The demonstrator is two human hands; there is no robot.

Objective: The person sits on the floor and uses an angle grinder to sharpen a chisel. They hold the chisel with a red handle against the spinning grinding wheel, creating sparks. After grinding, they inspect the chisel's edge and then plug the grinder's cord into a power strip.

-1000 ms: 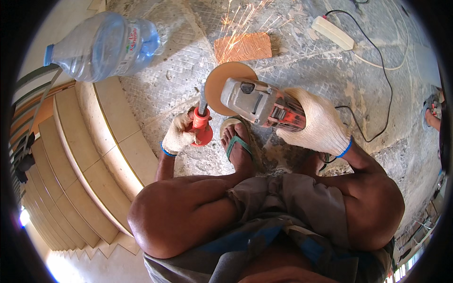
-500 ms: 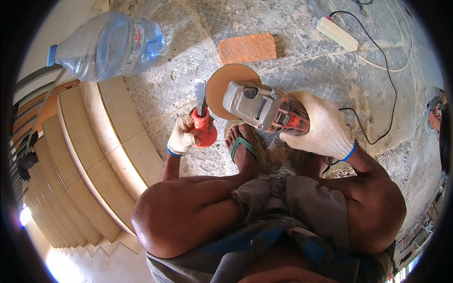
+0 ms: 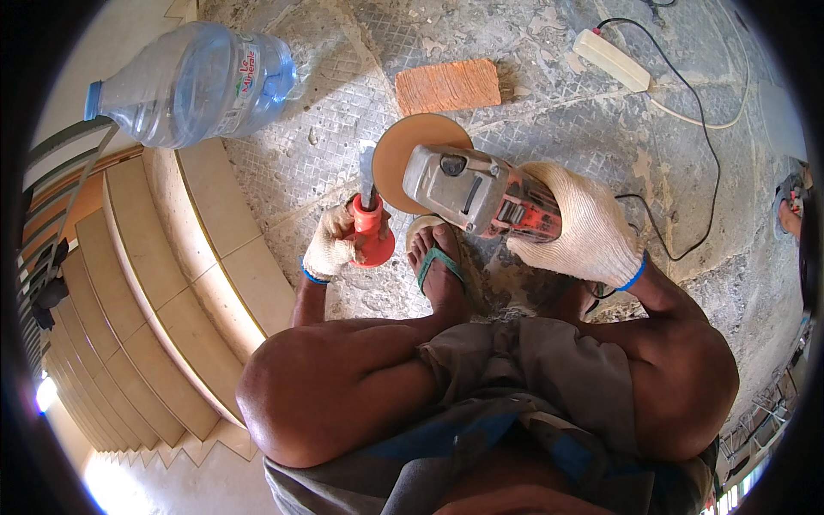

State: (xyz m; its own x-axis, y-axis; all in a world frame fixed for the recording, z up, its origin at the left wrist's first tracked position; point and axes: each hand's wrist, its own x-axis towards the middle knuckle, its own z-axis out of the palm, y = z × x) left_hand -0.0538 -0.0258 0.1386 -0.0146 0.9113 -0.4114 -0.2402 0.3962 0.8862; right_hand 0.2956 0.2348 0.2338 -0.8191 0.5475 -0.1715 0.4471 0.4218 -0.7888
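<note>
My left hand [image 3: 331, 244], in a cream knit glove with a blue cuff, is closed round the red guarded grip of a chisel [image 3: 371, 225]. Its flat metal blade points away from me. Against or very close to the left edge of the brown disc [image 3: 403, 163] lies that blade; I cannot tell whether they touch. The disc is fitted on a grey and red angle grinder [image 3: 481, 196]. My right hand [image 3: 588, 225], gloved alike, grips the grinder's body from the right, with its fingers partly hidden underneath.
An orange brick [image 3: 448, 86] lies on the rough concrete beyond the disc. A large clear water bottle [image 3: 193, 86] rests on its side at far left, by descending tiled stairs [image 3: 184, 318]. A white power strip [image 3: 611, 60] and dark cord [image 3: 711, 163] are at right. My sandalled foot [image 3: 443, 268] is below the disc.
The chisel blade has turned slightly and shows a brighter face beside the disc. Both hands keep their holds, and the grinder has hardly moved.
</note>
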